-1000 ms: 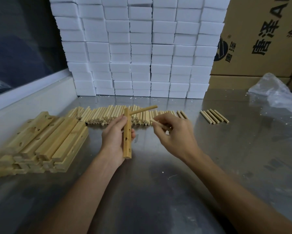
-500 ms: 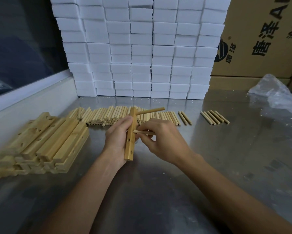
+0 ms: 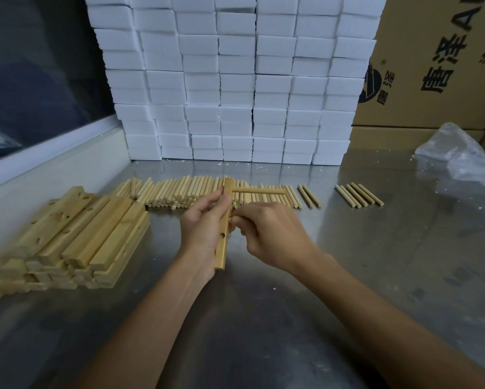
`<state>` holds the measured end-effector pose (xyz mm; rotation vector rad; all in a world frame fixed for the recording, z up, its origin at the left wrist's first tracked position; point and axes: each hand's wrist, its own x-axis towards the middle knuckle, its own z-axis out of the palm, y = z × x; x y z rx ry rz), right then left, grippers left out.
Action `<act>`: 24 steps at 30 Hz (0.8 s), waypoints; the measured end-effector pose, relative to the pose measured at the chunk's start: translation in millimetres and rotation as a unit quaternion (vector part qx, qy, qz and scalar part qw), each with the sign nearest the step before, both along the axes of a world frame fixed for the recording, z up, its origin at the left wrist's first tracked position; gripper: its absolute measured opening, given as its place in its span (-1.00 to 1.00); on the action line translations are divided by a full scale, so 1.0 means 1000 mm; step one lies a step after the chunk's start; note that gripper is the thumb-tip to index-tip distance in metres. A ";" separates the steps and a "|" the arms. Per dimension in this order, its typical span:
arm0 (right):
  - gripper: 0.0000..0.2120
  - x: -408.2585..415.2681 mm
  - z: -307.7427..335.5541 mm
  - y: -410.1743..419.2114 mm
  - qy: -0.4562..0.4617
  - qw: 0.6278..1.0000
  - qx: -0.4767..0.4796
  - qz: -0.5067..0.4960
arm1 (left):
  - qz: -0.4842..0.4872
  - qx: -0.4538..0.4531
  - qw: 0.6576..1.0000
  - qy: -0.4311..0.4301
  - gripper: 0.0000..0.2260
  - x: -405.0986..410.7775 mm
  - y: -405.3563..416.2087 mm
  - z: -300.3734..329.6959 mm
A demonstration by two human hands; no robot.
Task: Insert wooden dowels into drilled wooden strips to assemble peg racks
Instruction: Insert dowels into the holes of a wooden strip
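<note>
Steel, grey and scuffed, makes the flat worktable (image 3: 263, 332) under our bare forearms. On it our left hand (image 3: 204, 234) grips a pale drilled wooden strip (image 3: 223, 242), held almost upright, one inserted dowel (image 3: 259, 191) standing out to the right near its top. Our right hand (image 3: 275, 234) curls at the strip's middle; the second dowel it seems to pinch is mostly hidden. Left lies a pile of drilled strips (image 3: 67, 242), cut off by the edge. Behind: a row of loose dowels (image 3: 185, 192), stacked white foam blocks (image 3: 235, 80), brown cartons (image 3: 437, 66).
</note>
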<state>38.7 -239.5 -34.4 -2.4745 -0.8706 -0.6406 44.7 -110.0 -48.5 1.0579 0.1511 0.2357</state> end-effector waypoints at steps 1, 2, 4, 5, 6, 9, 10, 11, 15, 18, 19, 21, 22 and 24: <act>-0.79 0.001 0.000 0.000 0.001 1.000 -0.001 0.004 | 0.000 -0.001 1.000 0.002 -0.89 0.000 0.000 0.000; -0.81 0.001 0.001 -0.001 0.003 1.000 0.002 0.014 | 0.000 -0.002 1.000 0.004 -0.89 0.000 0.000 0.000; -0.87 0.003 0.002 -0.001 0.011 0.999 0.006 0.035 | -0.004 -0.006 1.000 0.008 -0.88 0.000 0.002 0.001; -0.89 0.003 0.003 -0.002 0.015 0.999 0.002 0.041 | -0.006 -0.004 1.000 0.009 -0.88 0.001 0.003 0.001; -0.89 0.004 0.003 -0.002 0.016 0.999 -0.001 0.044 | -0.007 -0.001 1.000 0.011 -0.87 0.001 0.003 0.001; -0.90 0.006 0.004 -0.002 0.005 0.999 -0.005 0.053 | -0.008 0.006 1.000 0.010 -0.90 0.001 0.003 0.000; -0.92 0.005 0.005 -0.003 0.000 0.999 -0.009 0.052 | -0.004 0.009 1.000 0.009 -0.91 0.001 0.003 0.000; -0.93 0.005 0.005 -0.003 -0.003 0.999 -0.016 0.047 | 0.003 0.015 1.000 0.005 -0.91 0.002 0.002 -0.001; -0.82 0.002 0.005 -0.002 -0.002 0.998 -0.056 -0.001 | 0.032 0.057 0.998 -0.018 -0.88 0.001 -0.002 -0.004; -0.75 0.000 0.004 0.000 0.012 0.995 -0.093 -0.030 | 0.027 0.056 0.998 -0.008 -0.90 0.001 -0.004 -0.004; -0.75 -0.001 0.004 0.001 0.007 0.995 -0.099 -0.031 | 0.021 0.049 0.999 -0.003 -0.91 0.000 -0.003 -0.003; -0.76 -0.001 0.004 0.001 -0.011 0.994 -0.106 -0.025 | 0.009 0.034 0.999 0.006 -0.93 -0.001 -0.001 0.000; -0.77 -0.001 0.005 0.001 -0.018 0.994 -0.106 -0.019 | 0.003 0.028 1.000 0.009 -0.93 -0.001 0.000 0.002; -0.83 -0.003 0.007 0.001 -0.031 0.995 -0.098 -0.013 | -0.006 0.020 1.000 0.007 -0.93 -0.003 0.000 0.004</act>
